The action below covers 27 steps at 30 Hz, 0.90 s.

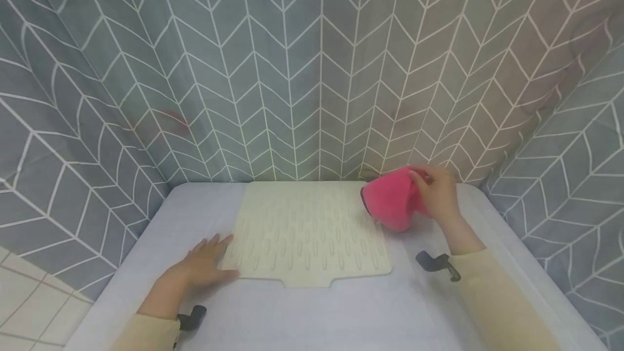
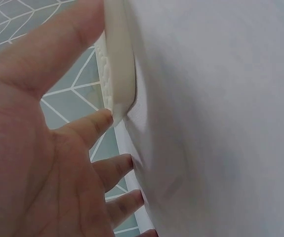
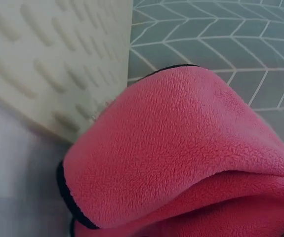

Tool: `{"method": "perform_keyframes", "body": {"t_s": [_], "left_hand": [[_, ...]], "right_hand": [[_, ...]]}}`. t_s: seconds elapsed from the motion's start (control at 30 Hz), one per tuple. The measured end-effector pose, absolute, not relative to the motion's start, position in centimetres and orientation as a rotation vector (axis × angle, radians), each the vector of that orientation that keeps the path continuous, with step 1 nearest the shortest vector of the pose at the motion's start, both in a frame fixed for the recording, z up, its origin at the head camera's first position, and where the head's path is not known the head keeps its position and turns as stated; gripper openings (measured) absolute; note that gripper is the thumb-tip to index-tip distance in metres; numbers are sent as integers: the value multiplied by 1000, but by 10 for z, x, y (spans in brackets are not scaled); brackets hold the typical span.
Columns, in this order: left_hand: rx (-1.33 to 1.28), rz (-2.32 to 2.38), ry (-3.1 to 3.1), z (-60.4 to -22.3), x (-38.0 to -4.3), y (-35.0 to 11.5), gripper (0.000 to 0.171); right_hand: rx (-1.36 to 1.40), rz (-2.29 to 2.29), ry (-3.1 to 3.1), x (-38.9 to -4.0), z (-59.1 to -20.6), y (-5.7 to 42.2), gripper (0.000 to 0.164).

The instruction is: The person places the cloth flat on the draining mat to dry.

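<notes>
A cream board [image 1: 312, 232] with rows of raised oval ridges and a tab on its near edge lies flat on the white-covered table. My left hand [image 1: 202, 264] is at its near left corner, fingers spread, with the thumb and a fingertip touching the edge. In the left wrist view the board's edge [image 2: 121, 59] shows beside the spread fingers of the left hand [image 2: 58, 148]. My right hand [image 1: 439, 194] pinches a pink fleecy cloth [image 1: 390, 199] with dark edging, over the board's far right corner. The bunched cloth [image 3: 181, 138] fills much of the right wrist view, with the hand almost wholly out of sight.
The white tablecloth [image 1: 302, 318] spreads around the board. A grey curtain [image 1: 302, 69] with white chevron lines hangs behind the table and along both sides. White floor tiles [image 1: 29, 297] show at the lower left. Dark wrist mounts [image 1: 192, 318] stick out from both sleeves.
</notes>
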<state>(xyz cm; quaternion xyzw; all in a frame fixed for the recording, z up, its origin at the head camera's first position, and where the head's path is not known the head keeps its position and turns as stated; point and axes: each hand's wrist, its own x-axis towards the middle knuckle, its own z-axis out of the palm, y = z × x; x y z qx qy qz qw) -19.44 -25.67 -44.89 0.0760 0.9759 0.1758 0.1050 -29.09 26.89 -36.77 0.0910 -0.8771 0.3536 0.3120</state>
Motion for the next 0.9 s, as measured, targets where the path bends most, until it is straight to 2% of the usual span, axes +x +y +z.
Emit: {"method": "perform_keyframes", "body": {"t_s": [0.3, 0.9], "left_hand": [[221, 511, 2890, -449, -194, -255, 106], [253, 515, 2878, -445, -193, -254, 107]], "right_hand": [[290, 976, -2287, -282, -350, 239, 21], [351, 1207, -2179, -288, -324, 178, 23]]}}
